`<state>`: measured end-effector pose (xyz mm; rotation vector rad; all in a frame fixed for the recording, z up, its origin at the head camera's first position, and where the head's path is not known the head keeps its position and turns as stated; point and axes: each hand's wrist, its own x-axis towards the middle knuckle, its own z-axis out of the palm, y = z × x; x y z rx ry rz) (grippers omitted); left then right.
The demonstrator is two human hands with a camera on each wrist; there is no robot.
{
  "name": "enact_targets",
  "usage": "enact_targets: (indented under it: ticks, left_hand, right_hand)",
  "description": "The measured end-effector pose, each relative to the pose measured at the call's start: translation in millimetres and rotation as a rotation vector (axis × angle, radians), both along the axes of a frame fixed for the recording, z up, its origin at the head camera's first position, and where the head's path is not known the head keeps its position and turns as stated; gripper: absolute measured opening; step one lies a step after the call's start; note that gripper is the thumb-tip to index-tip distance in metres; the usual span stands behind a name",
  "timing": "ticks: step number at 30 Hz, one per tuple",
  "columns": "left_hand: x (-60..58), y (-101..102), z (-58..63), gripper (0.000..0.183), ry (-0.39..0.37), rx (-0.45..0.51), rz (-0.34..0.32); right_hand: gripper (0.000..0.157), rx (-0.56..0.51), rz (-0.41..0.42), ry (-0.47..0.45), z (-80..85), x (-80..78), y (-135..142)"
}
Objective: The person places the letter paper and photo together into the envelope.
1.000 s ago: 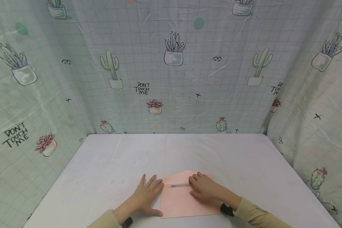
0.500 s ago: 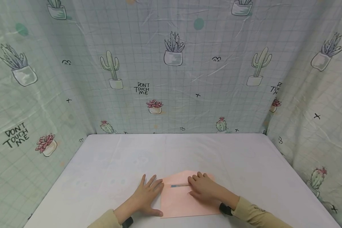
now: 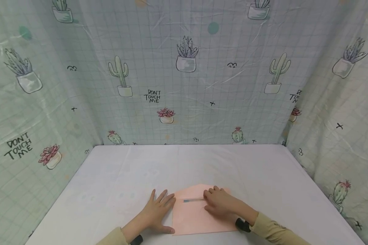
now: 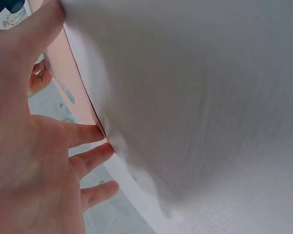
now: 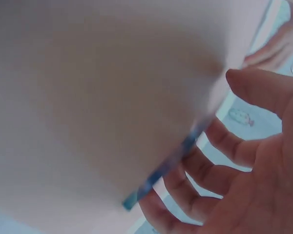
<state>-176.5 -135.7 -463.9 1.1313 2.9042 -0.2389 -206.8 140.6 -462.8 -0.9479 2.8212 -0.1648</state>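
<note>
A peach-coloured envelope lies on the table with its pointed flap spread away from the person. My left hand rests flat at the envelope's left edge, fingers spread and fingertips touching it. Along the flap's fold shows a narrow blue patterned strip; its right part is hidden under my right hand. In the right wrist view, the bent fingers of that hand touch along the strip, while the thumb touches the envelope's surface well apart from them. Whether the strip belongs to something inside the envelope I cannot tell.
A white cloth covers the table. Curtains printed with potted cacti hang behind it and on both sides. The person wears tan sleeves and a black band at the wrist.
Both hands and the envelope stay almost where they were. The head view has tilted up slightly, so the whole scene sits a little lower.
</note>
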Motion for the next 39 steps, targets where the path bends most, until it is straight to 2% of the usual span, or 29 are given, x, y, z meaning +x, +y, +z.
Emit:
enact_targets:
  ticks: [5,11,20,26,33,36,39]
  left_hand:
    - [1.1,-0.1,0.8,0.096,0.002,-0.011,-0.004]
    - [1.3,-0.5,3.3,0.095,-0.023,-0.011,0.005]
    - [2.9,-5.4,-3.8,0.089,-0.034,0.084,-0.032]
    - [10.8,-7.5,-10.9,0.078,0.014,0.138,-0.07]
    - [16.6,-10.8,-7.4,0.065,0.136,0.182,-0.103]
    - [14.6,-13.9,-4.4,0.06,0.157,0.213,-0.081]
    - [11.9,-17.6,-0.9,0.057,0.133,0.264,-0.03]
  right_hand:
    - [0.019,-0.053,-0.005,-0.041,3.9,-3.5,9.0]
    - [0.021,-0.055,0.04,-0.002,2.8,-4.8,15.6]
    - [0.026,-0.154,0.036,0.023,1.3,-1.0,31.0]
    - [0.029,-0.2,-0.002,0.027,-0.1,2.0,47.3]
    - [0.026,-0.227,-0.076,0.131,-6.0,1.0,67.4]
    - [0.027,-0.253,-0.092,0.188,-8.1,0.7,75.1]
    - [0.027,-0.269,-0.105,0.269,-9.1,-0.9,81.4]
